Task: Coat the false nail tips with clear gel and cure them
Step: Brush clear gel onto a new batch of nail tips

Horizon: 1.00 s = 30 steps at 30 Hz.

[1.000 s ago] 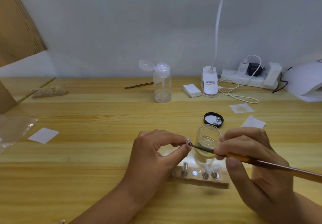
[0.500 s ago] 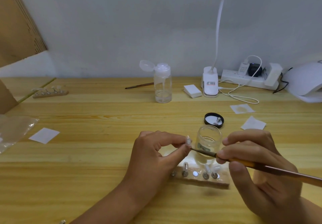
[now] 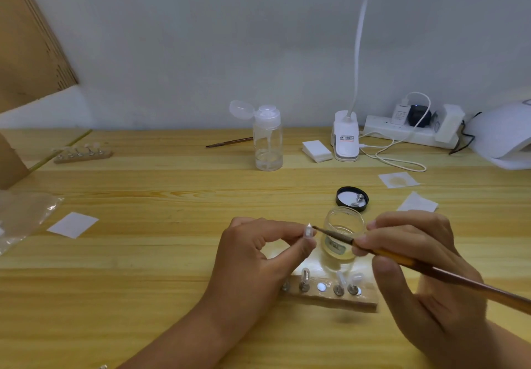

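My left hand (image 3: 258, 256) pinches a clear false nail tip (image 3: 308, 231) on its small stand between thumb and forefinger. A thin wooden brush (image 3: 402, 259) is gripped by my right hand (image 3: 416, 268), and its bristle end touches the tip's right side. Just behind the brush stands an open clear gel jar (image 3: 343, 233). Below the hands lies a wooden holder (image 3: 330, 297) with several more nail tips standing on metal pegs. The jar's black lid (image 3: 352, 198) lies beyond the jar. A white curing lamp (image 3: 505, 136) sits at the far right.
A clear pump bottle (image 3: 267, 139) with its cap flipped open stands at the back middle, a second brush (image 3: 230, 141) beside it. A second holder with tips (image 3: 83, 153) lies far left. White wipes (image 3: 73, 224) (image 3: 417, 202), a desk lamp base (image 3: 346, 136) and a power strip (image 3: 408, 131) are around.
The brush tip has shifted slightly along the held nail tip, from low on it up toward its right edge. My left hand keeps the tip steady in the same place.
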### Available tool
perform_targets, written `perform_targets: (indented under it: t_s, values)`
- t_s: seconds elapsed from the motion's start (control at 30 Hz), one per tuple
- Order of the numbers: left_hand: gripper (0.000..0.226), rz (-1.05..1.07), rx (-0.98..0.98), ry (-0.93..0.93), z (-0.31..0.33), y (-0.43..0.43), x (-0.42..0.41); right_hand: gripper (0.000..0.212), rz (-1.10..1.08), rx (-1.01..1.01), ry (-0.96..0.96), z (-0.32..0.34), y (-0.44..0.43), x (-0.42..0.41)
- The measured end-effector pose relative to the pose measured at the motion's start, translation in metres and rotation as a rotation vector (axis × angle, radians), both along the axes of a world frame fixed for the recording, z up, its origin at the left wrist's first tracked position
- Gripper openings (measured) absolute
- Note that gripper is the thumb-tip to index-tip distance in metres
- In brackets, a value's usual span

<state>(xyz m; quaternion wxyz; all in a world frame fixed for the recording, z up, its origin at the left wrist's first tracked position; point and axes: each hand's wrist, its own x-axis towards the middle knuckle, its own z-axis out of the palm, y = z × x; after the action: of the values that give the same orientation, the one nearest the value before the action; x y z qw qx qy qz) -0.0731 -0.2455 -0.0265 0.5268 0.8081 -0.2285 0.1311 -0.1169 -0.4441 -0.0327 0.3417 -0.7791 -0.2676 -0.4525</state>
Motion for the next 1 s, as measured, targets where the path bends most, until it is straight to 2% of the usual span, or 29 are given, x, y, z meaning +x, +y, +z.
perform_targets:
  t_s: [0.3,0.53,0.8,1.0]
  values:
    - [0.008,-0.007,0.000,-0.030,0.0011,-0.0002,0.0001,0.019,0.058,-0.015,0.003,-0.0007,0.0014,-0.0016]
    - [0.014,-0.015,-0.008,-0.007,0.0007,0.0000,0.0000,0.020,-0.006,0.049,0.027,-0.0007,-0.0004,0.0020]
    - [0.008,-0.016,-0.019,-0.014,0.0029,-0.0003,-0.0007,0.020,0.070,0.048,0.021,-0.0013,0.0012,-0.0017]
    - [0.011,-0.034,-0.011,0.035,0.0027,-0.0012,-0.0023,0.020,-0.007,0.153,0.054,-0.0029,-0.0039,0.0052]
